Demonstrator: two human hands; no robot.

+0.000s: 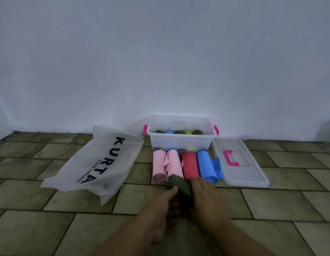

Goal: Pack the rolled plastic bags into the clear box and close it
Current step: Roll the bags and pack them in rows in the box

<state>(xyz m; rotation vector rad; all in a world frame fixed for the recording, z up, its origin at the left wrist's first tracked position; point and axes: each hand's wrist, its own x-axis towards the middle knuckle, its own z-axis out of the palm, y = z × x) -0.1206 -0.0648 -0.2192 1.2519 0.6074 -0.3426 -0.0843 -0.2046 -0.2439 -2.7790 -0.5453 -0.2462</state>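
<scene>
Dark green roll sits tilted between left hand and right hand.

Five rolls out, five in box — one lid.

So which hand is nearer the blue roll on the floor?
Right. The right hand sits just before the near end of the blue roll; the left hand is further left, across the dark green roll.

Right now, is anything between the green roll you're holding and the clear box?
Only at floor level: two pink rolls, a red roll and a blue roll lie between the green roll and the clear box, which is open.
</scene>
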